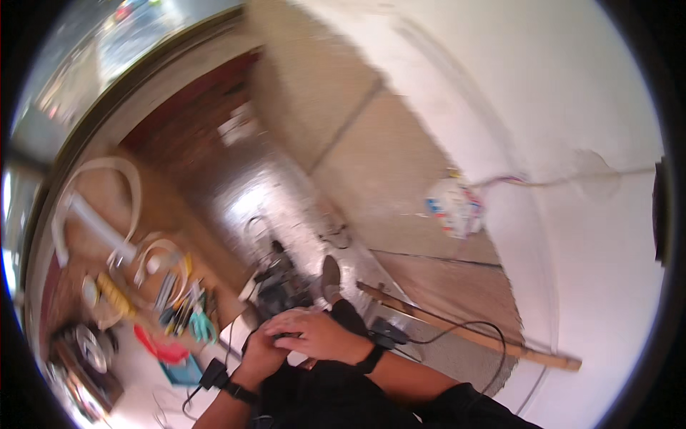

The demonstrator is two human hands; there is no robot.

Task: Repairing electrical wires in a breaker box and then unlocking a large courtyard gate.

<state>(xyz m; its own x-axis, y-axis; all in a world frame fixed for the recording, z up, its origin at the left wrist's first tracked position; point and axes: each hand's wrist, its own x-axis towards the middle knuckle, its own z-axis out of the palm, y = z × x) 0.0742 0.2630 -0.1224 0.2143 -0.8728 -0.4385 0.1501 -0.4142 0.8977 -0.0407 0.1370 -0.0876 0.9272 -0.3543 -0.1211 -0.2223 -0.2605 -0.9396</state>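
Over your black-clothed lap (311, 397), right hand (321, 334) covers left hand (263, 354), grasp of the fingers (287, 323) unclear; reaching could snag the looped black cable (503, 339).

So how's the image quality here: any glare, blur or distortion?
Head view: bright glare whitens the shiny floor; head view: fisheye distortion bows edges toward the black rim; head view: the white bundle looks smeared, while the left hand and right hand are soft but readable.

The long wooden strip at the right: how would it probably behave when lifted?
The wooden strip is probably stiff, because it runs nearly straight. It seems unlikely to roll, as it looks flat-sided. The black cable appears to cross it, so lifting might drag that.
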